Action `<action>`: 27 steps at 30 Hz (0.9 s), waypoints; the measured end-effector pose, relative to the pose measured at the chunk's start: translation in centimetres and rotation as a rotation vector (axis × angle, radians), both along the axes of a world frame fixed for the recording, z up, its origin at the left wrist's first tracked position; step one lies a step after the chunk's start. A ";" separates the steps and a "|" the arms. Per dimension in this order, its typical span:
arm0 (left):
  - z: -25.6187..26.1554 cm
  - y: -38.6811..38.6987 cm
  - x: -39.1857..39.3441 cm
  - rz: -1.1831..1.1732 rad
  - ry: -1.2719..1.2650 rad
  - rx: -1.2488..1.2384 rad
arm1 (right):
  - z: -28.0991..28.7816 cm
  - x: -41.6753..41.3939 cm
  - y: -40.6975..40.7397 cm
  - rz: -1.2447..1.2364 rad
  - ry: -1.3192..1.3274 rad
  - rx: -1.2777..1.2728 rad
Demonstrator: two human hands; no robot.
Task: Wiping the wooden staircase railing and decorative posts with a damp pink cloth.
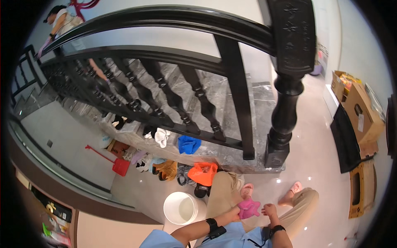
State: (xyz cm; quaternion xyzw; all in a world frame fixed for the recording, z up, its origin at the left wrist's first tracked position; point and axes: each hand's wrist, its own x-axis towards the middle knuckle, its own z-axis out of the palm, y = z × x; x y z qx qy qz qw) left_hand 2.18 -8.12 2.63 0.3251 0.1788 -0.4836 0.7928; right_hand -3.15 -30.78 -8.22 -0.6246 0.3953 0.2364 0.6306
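My left hand grips a bunched pink cloth in front of my lap. Just right of the cloth is my right hand, its fingers loosely bent and nothing visible in them. A small gap separates it from the cloth. To the left of my bent knee stands a white bucket with what looks like water in its bottom. Both my wrists carry black straps with small devices and cables.
A black wooden banister rises ahead beside marble stairs. Blue cloth and white cloth lie on the stair edge. Shoes, an orange bag and a red dustpan line the floor. Cardboard boxes stand right. Another person is upstairs.
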 end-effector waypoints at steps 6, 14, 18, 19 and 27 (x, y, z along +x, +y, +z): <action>3.4 1.1 4.4 0.212 -0.295 0.103 | 3.5 0.7 1.3 -0.027 -0.096 0.062; 32.1 -2.0 23.3 0.786 -1.282 0.657 | 3.1 0.5 0.5 -0.007 -0.073 0.002; 45.2 -2.8 29.0 0.894 -2.235 1.457 | 3.6 0.2 0.6 -0.024 -0.073 0.015; 46.0 -3.4 30.5 0.894 -2.240 1.462 | 3.7 0.2 0.7 -0.003 -0.074 0.012; 46.4 -8.7 32.8 0.977 -2.198 1.844 | 2.6 0.5 0.5 0.055 -0.042 -0.003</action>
